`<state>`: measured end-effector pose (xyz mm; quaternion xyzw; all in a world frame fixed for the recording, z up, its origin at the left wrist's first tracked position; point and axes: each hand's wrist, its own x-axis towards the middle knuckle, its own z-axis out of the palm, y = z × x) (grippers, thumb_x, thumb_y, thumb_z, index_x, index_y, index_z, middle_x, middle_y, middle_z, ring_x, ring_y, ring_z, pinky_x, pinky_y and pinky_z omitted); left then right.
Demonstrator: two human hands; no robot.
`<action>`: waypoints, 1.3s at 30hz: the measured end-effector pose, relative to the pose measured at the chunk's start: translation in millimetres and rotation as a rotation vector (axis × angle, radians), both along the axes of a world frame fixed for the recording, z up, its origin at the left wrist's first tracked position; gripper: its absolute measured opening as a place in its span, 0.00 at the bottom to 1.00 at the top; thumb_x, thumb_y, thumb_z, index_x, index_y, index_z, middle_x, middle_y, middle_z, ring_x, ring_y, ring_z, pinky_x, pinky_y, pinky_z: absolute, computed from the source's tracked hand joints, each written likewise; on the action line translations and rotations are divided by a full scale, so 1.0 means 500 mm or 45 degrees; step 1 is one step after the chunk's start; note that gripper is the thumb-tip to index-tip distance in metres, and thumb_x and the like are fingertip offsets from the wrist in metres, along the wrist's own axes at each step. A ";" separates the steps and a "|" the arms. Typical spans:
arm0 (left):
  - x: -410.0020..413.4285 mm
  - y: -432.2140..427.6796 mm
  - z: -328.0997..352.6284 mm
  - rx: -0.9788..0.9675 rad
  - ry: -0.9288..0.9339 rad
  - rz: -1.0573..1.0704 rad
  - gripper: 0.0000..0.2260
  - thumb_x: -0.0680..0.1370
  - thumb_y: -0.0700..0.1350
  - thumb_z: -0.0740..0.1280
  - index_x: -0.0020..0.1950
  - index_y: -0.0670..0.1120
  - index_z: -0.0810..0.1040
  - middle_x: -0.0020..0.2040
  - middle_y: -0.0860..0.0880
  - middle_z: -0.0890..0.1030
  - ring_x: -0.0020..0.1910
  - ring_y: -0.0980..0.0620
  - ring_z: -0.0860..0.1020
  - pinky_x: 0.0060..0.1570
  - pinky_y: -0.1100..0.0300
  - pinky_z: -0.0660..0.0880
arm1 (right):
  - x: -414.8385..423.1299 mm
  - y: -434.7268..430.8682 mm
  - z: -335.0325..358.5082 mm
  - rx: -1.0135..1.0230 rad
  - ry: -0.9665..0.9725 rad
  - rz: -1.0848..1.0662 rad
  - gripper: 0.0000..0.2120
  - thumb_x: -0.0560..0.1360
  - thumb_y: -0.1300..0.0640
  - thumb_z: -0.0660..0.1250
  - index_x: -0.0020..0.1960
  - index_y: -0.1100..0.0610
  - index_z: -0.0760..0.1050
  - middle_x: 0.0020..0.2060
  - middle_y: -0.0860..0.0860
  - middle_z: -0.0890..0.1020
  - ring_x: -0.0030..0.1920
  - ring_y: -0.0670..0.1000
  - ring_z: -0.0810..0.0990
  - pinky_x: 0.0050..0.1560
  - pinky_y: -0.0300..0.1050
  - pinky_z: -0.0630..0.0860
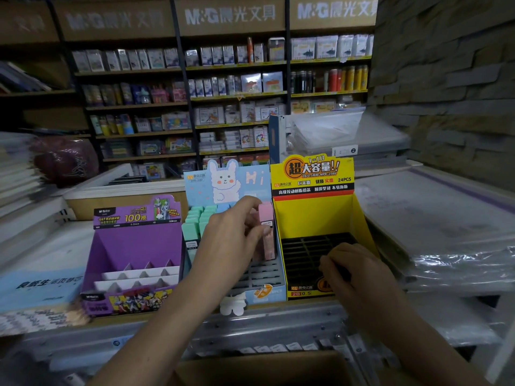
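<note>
Past the carton (259, 369) nearest us, our right grip (359, 271) curls in the yellow box (315, 215), hold unclear, while our left grip (231, 232) pinches a pink lead case (266, 215) upright over the blue box (250, 179) at the surface's near edge, aiming for a slot.

Three display boxes stand side by side on the counter (306, 304): the left box (133, 240), the middle box (264, 274) and the right box (315, 215). The lead case (266, 215) sits at the middle box's right side. Shelves (237, 93) stand far behind; a carton (264, 369) lies nearest.
</note>
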<state>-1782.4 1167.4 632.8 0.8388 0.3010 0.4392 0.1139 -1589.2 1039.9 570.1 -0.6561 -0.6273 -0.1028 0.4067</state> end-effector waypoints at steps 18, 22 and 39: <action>-0.003 0.013 0.007 0.410 0.180 0.111 0.15 0.77 0.45 0.74 0.63 0.48 0.80 0.49 0.47 0.74 0.45 0.45 0.76 0.39 0.50 0.77 | -0.005 -0.004 0.000 -0.008 0.031 0.034 0.15 0.81 0.52 0.62 0.37 0.55 0.77 0.35 0.46 0.76 0.41 0.47 0.73 0.40 0.50 0.73; -0.007 0.019 0.011 0.420 0.175 0.088 0.11 0.79 0.44 0.72 0.61 0.46 0.81 0.51 0.48 0.77 0.52 0.46 0.74 0.46 0.49 0.76 | -0.007 -0.012 -0.001 0.030 -0.002 0.087 0.17 0.81 0.49 0.61 0.36 0.53 0.76 0.35 0.45 0.76 0.41 0.47 0.73 0.40 0.50 0.73; -0.008 0.034 0.021 0.291 0.153 -0.054 0.10 0.80 0.45 0.70 0.61 0.50 0.79 0.50 0.52 0.80 0.52 0.51 0.72 0.51 0.54 0.72 | -0.006 -0.029 -0.010 -0.030 -0.243 0.052 0.13 0.70 0.46 0.77 0.48 0.53 0.80 0.45 0.44 0.78 0.48 0.47 0.76 0.45 0.43 0.78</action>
